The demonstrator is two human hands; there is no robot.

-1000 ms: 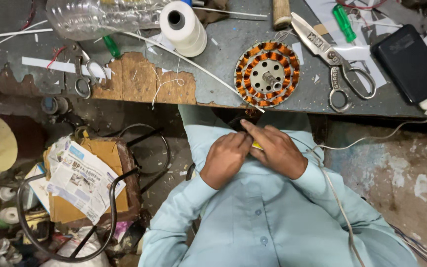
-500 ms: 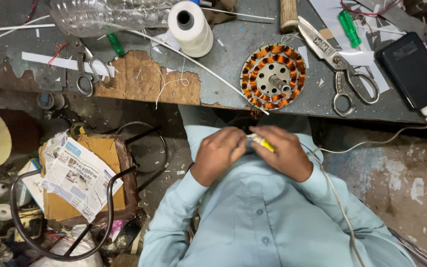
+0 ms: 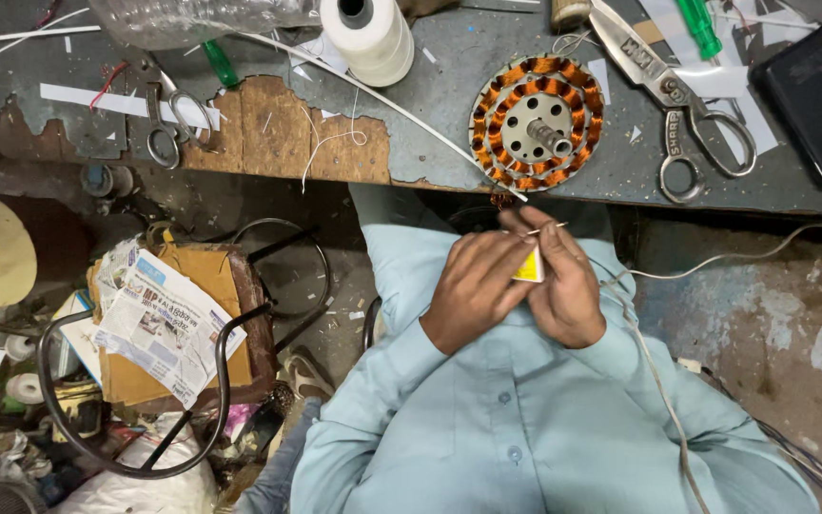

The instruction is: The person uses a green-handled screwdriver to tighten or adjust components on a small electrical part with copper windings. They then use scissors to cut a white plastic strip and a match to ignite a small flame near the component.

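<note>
With my left hand [image 3: 473, 286] and right hand [image 3: 568, 286] both pinched on the small yellow piece [image 3: 528, 266], I'd hold it steady; what looks like thin wire [image 3: 546, 227] needs gentle handling.

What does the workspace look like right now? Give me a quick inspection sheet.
Surface: worn workbench, top layer peeled to bare wood.
Job's things: small yellow piece and a thin wire held between both hands; copper-wound stator at the bench edge.
Clutter: large scissors, small scissors, white thread spool, clear plastic bottle, green screwdriver, black box.
Grippers: left hand and right hand pressed together over the lap.
Cables: white cable across the lap.
Surroundings: newspaper on a cardboard box, littered floor.
</note>
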